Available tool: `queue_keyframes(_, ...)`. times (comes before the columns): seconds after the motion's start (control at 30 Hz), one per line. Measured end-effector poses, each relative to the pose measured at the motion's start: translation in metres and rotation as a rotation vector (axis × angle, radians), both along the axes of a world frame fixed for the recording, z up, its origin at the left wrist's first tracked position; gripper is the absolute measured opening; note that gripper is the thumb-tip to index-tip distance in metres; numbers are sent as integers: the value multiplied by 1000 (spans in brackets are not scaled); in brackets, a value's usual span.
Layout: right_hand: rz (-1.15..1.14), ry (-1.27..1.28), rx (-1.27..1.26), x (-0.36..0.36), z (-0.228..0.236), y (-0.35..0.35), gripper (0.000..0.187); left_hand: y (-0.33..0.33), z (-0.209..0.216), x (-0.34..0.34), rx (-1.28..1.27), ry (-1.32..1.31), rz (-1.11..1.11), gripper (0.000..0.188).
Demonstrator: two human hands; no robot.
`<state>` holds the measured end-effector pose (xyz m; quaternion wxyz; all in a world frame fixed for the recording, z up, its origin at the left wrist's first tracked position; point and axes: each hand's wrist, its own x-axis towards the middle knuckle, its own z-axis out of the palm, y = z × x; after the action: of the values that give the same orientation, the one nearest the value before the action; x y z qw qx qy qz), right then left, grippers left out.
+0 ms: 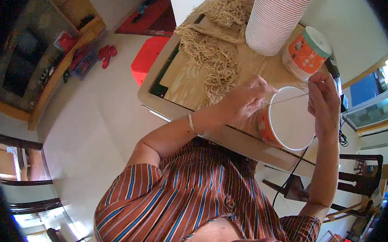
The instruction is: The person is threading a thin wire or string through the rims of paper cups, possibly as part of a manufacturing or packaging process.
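Observation:
A thin light string (289,99) is stretched between my two hands, across the mouth of an orange paper bucket (271,128) with a white inside and rim. My left hand (247,98) pinches one end of the string at the bucket's far left edge. At the right side of the rim, my right hand (324,99) has its thumb and fingers closed on the other end. The bucket is tilted, its opening facing me. Close behind my left hand lies a long tangle of curly tan strands (219,60) on the wooden tabletop (179,84).
Beyond the bucket stands a tall stack of white paper buckets (276,18). A shorter orange stack with a green band (306,53) is to its right. A red stool (151,55) stands at the table's left, a dark wooden chair (359,173) at the right. A black cable (289,177) hangs at the near edge.

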<state>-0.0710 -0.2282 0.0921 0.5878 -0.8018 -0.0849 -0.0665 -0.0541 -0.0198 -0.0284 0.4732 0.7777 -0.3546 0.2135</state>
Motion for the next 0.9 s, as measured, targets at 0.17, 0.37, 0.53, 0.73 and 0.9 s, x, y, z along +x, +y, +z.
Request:
queue_keyframes(0.17, -46, -110, -32, 7, 0, -10, 4, 6, -3, 9, 100, -132, -167, 34)
queue_keyframes(0.37, -93, -210, -36, 30, -7, -41, 8, 6, 16, -5, 279, -527, -115, 24)
queue_keyframes(0.53, -70, -199, 19, 55, -9, -52, 13, -8, 23, -33, 424, -634, -129, 18)
queue_keyframes(0.73, -79, -99, 308, 54, 19, -19, 14, -48, 11, -48, 506, -526, -41, 23)
queue_keyframes(0.9, 53, 9, 272, 47, 30, -13, 11, -39, 42, -48, 356, -376, -30, 24)
